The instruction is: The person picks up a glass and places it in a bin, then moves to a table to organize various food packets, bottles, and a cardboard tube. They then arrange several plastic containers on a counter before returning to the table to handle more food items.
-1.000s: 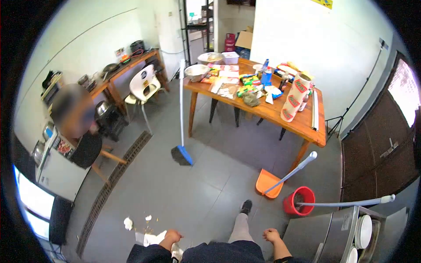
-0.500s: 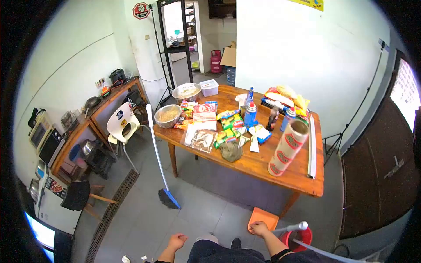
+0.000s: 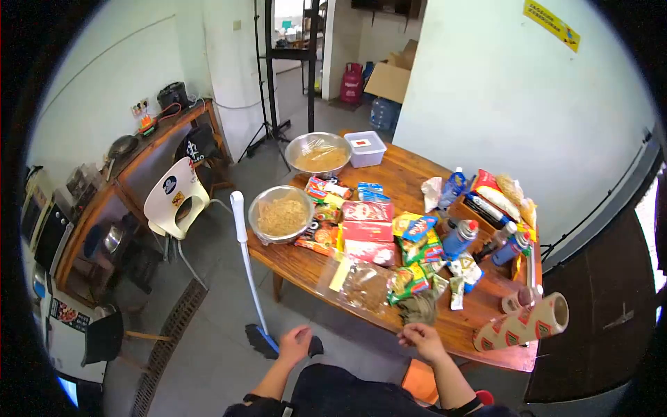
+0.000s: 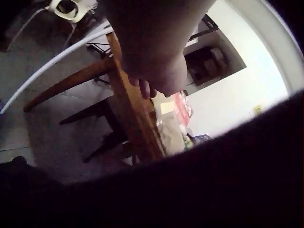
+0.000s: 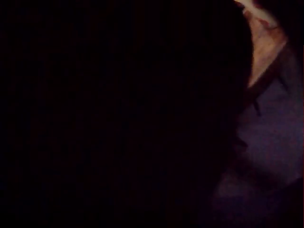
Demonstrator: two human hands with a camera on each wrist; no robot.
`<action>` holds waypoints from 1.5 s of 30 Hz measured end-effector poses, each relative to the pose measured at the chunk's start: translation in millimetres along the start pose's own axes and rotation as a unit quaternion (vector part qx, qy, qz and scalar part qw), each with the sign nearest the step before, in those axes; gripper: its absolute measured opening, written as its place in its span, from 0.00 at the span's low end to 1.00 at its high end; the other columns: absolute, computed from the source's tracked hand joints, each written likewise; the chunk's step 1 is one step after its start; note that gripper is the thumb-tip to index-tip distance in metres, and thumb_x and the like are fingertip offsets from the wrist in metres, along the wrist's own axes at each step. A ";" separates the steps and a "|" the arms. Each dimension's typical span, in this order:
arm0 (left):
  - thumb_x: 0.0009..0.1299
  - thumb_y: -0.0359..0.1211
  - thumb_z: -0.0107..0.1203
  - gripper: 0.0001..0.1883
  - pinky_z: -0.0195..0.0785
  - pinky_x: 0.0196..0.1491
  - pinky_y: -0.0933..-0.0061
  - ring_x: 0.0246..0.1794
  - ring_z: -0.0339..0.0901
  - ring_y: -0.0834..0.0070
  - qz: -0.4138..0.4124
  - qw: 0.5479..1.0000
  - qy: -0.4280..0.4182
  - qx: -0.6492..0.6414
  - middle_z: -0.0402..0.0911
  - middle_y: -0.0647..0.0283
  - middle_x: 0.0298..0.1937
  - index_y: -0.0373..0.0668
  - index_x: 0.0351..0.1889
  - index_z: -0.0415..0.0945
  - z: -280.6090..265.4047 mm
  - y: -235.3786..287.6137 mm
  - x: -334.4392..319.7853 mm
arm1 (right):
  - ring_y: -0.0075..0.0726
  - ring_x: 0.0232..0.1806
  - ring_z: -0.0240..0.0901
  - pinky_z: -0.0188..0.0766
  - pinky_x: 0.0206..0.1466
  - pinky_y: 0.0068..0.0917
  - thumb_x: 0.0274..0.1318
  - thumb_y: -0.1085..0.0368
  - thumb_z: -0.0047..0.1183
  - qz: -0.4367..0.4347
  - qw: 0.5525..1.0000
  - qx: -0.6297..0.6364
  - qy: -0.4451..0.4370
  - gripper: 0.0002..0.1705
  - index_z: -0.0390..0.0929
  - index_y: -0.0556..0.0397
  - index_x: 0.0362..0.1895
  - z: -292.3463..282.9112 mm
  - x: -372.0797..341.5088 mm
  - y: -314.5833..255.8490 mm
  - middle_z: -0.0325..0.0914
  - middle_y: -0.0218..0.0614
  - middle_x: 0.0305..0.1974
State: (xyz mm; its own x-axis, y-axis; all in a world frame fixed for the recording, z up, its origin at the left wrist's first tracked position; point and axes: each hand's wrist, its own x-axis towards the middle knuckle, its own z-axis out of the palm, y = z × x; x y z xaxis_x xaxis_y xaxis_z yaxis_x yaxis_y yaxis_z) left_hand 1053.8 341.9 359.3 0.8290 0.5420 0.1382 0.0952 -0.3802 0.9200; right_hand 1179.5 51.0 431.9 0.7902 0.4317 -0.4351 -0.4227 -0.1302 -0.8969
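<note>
left hand [image 3: 297, 343] — empty, fingers loosely bent — has the broom [image 3: 254, 285] at ten o'clock. right hand [image 3: 424, 340], also loosely bent and empty, has a grey wad [image 3: 418, 308] at twelve, on the worktop [image 3: 403, 174].

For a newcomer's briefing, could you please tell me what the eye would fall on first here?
Colourful packets crowd the middle of the wooden table. A large patterned roll is at its near right corner. The right hand is by the table's front edge.
</note>
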 end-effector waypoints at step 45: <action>0.52 0.25 0.57 0.08 0.66 0.28 0.75 0.23 0.73 0.68 0.152 0.983 -0.051 0.089 0.76 0.58 0.26 0.37 0.30 0.73 -6.8 63.7 247.8 | 0.38 0.21 0.74 0.72 0.19 0.28 0.52 0.63 0.41 -0.075 0.959 -0.021 0.274 0.17 0.68 0.67 0.38 -32.9 469.1 -269.7 0.75 0.47 0.28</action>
State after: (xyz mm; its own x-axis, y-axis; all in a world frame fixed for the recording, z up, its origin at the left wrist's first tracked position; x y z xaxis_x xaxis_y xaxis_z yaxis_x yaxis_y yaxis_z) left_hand 1261.5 457.1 454.7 0.8841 0.3090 0.3506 -0.0779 -0.6423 0.7625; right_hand 1678.8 259.2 467.1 0.9599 -0.0841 -0.2676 -0.2774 -0.1447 -0.9498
